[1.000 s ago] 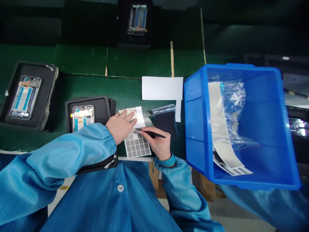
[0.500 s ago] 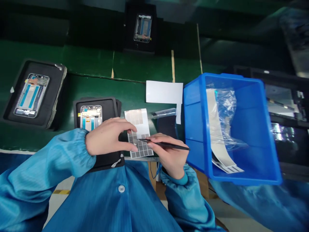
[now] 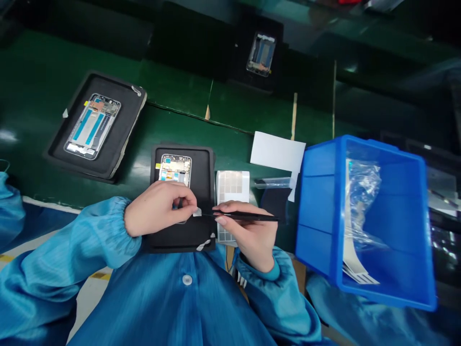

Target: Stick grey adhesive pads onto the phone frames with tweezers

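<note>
My right hand [image 3: 248, 233] is shut on black tweezers [image 3: 245, 217], whose fine tip reaches left. At that tip sits a small pale square label [image 3: 197, 212], right by the fingertips of my left hand [image 3: 158, 209]. Whether those fingers pinch it, I cannot tell. My left hand curls over a phone frame [image 3: 175, 169] lying in a black tray [image 3: 203, 178] and hides its lower part. Under my right hand lies a sheet of grey square labels [image 3: 232, 185], partly covered.
A blue plastic bin [image 3: 317, 211] at the right holds a clear bag and a strip of label backing. Further phones lie in black trays [image 3: 57, 139] on the green bench mat [image 3: 180, 127]. A white paper [image 3: 277, 151] and a black pouch [image 3: 275, 204] lie nearby.
Both hands have moved left, off the label sheet and over the tray and phone. A small label now shows at the tweezers' tip. The whole view has shifted and tilted.
</note>
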A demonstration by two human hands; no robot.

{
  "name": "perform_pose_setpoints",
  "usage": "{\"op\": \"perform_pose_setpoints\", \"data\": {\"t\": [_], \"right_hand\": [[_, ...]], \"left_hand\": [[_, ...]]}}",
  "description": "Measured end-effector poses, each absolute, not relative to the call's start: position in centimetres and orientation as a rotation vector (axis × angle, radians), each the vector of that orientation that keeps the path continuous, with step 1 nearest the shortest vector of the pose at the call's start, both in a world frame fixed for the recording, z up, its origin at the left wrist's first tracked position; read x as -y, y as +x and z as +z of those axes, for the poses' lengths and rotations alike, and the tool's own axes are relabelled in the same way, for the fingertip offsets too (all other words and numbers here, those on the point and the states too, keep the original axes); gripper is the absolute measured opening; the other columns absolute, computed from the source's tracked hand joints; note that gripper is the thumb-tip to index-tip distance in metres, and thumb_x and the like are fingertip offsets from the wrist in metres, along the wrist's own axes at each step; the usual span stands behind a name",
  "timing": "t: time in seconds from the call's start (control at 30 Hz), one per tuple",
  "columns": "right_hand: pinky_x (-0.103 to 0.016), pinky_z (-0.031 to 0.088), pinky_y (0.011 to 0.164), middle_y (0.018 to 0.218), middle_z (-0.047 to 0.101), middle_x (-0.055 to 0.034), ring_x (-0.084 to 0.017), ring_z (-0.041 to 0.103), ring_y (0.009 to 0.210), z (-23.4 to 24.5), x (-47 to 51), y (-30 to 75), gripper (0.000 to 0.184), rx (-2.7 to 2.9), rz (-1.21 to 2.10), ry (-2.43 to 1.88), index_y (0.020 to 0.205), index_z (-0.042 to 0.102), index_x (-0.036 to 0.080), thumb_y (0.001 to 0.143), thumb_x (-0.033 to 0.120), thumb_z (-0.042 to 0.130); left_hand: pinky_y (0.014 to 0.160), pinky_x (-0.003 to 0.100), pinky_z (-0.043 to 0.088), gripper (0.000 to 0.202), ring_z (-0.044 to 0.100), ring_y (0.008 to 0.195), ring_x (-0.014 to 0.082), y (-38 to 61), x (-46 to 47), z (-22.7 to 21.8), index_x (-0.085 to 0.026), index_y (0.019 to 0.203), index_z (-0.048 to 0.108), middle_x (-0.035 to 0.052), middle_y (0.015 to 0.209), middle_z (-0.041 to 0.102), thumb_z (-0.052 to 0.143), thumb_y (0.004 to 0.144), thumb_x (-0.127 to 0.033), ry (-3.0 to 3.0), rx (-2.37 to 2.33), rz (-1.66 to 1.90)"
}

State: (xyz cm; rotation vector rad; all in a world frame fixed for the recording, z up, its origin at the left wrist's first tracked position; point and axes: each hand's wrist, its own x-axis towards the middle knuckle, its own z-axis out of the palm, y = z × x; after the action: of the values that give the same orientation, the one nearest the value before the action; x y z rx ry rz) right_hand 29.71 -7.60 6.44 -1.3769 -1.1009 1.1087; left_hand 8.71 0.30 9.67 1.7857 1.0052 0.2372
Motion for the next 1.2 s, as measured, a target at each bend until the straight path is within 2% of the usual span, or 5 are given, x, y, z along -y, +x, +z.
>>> {"op": "perform_pose_setpoints", "data": {"t": [0.17, 0.37, 0.53, 0.73, 1.2], "right_hand": [[-0.032, 0.065, 0.066, 0.079, 0.08, -0.0031, -0.022, 0.077, 0.073, 6.2, 7.1, 28.6, 0.011, 1.136, 1.073, -1.419, 0.078, 0.079, 0.024, 0.072, 0.023, 0.087], [-0.026, 0.061, 0.059, 0.077, 0.079, -0.0024, -0.018, 0.075, 0.067, 5.6, 5.7, 27.3, 0.012, 1.017, 0.989, -1.518, 0.079, 0.079, 0.023, 0.072, 0.023, 0.088], [-0.027, 0.059, 0.056, 0.071, 0.076, -0.0021, -0.016, 0.071, 0.059, 5.9, 3.0, 24.9, 0.015, 1.04, 1.034, -1.626, 0.078, 0.077, 0.02, 0.071, 0.029, 0.087], [-0.025, 0.055, 0.049, 0.068, 0.076, -0.0016, -0.015, 0.068, 0.055, 5.2, 1.4, 23.3, 0.016, 1.105, 1.108, -1.667, 0.077, 0.076, 0.018, 0.073, 0.032, 0.084], [-0.025, 0.06, 0.058, 0.074, 0.078, -0.0009, -0.016, 0.073, 0.063, 4.3, 1.6, 23.2, 0.011, 1.151, 1.034, -1.671, 0.079, 0.077, 0.021, 0.076, 0.029, 0.084]], "left_hand": [[0.071, 0.026, 0.047, 0.008, 0.062, 0.075, 0.0126, 6.7, 0.0, 9.2, -0.021, 0.09, 0.071, -0.0029, 0.086, 0.072, 0.064, 0.09, -0.026, 1.851, -1.055, 0.338], [0.079, 0.042, 0.049, 0.031, 0.061, 0.096, 0.0284, 4.3, 3.6, 7.6, -0.013, 0.11, 0.067, 0.0089, 0.106, 0.07, 0.072, 0.085, -0.031, 2.537, -1.004, 0.242], [0.074, 0.04, 0.047, 0.015, 0.061, 0.086, 0.0249, 5.6, 5.7, 5.7, -0.011, 0.101, 0.069, 0.0081, 0.093, 0.069, 0.062, 0.091, -0.02, 2.657, -1.05, 0.345], [0.072, 0.038, 0.043, 0.016, 0.058, 0.085, 0.0236, 6.2, 5.9, 5.5, -0.013, 0.1, 0.068, 0.0067, 0.093, 0.068, 0.064, 0.091, -0.026, 2.557, -1.09, 0.458], [0.07, 0.037, 0.041, 0.02, 0.056, 0.087, 0.0244, 3.7, 4.8, 4.4, -0.012, 0.106, 0.068, 0.0095, 0.096, 0.068, 0.065, 0.09, -0.024, 2.497, -1.39, 0.647]]}}
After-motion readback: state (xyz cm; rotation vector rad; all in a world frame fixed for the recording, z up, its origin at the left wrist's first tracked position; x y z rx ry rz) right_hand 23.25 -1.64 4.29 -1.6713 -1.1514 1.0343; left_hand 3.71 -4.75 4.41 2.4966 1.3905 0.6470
